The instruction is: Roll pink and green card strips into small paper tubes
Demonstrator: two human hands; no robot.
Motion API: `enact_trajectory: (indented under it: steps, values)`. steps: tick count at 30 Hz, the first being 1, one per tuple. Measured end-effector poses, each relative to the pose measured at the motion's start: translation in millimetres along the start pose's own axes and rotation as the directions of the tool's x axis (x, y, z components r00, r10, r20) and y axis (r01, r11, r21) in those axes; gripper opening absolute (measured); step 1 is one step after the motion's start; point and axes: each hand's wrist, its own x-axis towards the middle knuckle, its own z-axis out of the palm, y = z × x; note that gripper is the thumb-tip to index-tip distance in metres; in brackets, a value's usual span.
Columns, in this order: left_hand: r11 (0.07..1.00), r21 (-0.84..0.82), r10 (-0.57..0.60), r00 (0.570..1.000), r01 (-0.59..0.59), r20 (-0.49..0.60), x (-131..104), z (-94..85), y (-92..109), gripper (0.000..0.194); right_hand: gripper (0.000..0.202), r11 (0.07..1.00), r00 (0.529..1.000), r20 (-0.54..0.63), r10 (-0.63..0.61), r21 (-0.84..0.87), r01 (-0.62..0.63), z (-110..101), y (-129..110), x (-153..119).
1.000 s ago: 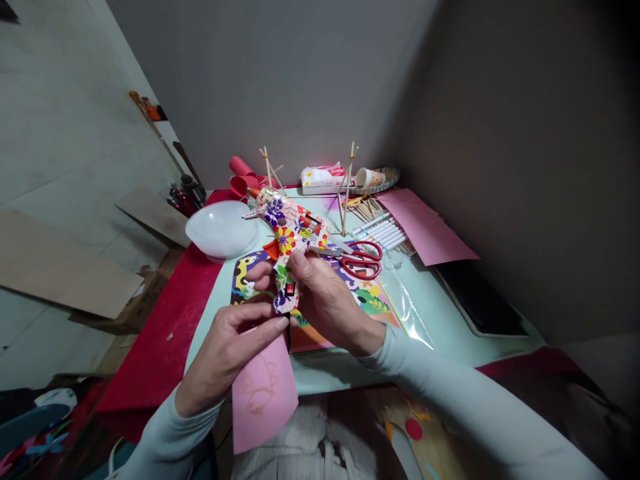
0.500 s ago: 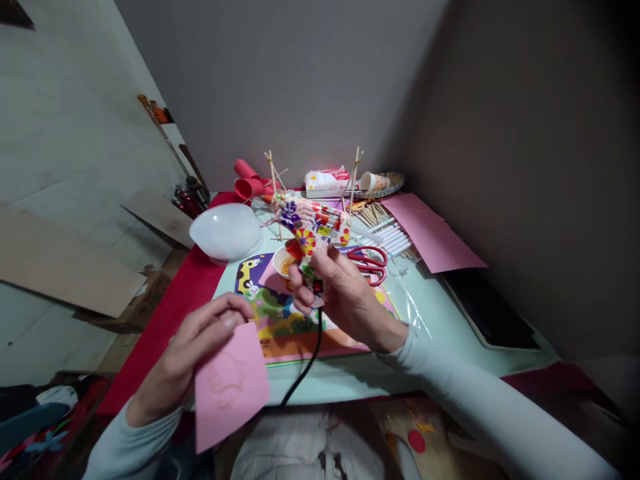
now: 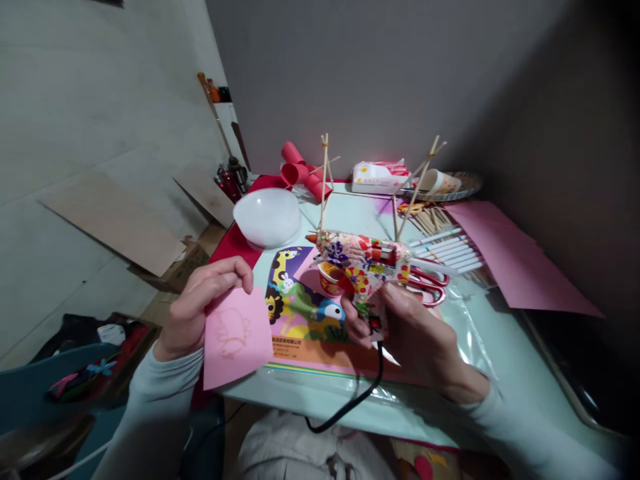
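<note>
The right hand (image 3: 419, 335) is wrapped around a floral-patterned hot glue gun (image 3: 359, 259), with red-handled scissors (image 3: 442, 293) just beyond that hand. The left hand (image 3: 200, 310) holds a pink paper sheet (image 3: 240, 367), marked with an outline drawing (image 3: 233, 331), just to its right.

Long, pale grey-blue fabric sleeves (image 3: 525, 423), plain and close-fitting.
The left sleeve (image 3: 160, 393) wrinkles into soft folds near its end; the left hand (image 3: 203, 310) and right hand (image 3: 425, 340) are bare. Below is a creased, off-white fabric garment (image 3: 295, 443) with a small dark detail (image 3: 334, 463), too blurred to name.
</note>
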Motion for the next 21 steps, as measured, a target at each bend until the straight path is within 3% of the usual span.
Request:
enact_trajectory:
  steps: [4,9,14,18,21]
  values:
    - [0.997,-0.072,-0.042,0.998,0.038,-0.049,6.4,2.6,-7.1,0.017,0.032,0.992,0.999,0.042,0.024,0.122,-0.029,-0.2,2.6,3.8]
    - [0.992,-0.128,-0.031,0.995,0.019,-0.095,12.8,12.3,-10.5,0.019,0.035,0.986,0.997,0.077,-0.001,0.167,-0.012,0.0,7.6,11.2]
    - [0.989,-0.142,0.006,0.99,-0.027,-0.142,15.8,19.8,-13.5,0.024,0.036,0.996,0.994,0.107,-0.027,0.087,0.018,3.1,10.5,16.2]
    - [0.99,-0.1,0.085,0.989,-0.097,-0.121,15.0,19.5,-19.3,0.028,0.043,0.996,0.996,0.094,0.006,-0.091,0.003,0.6,10.1,12.4]
    - [0.989,-0.053,0.131,0.987,-0.136,-0.091,13.7,18.6,-20.5,0.026,0.041,0.992,0.995,0.088,0.048,-0.119,-0.037,-2.3,10.3,6.2]
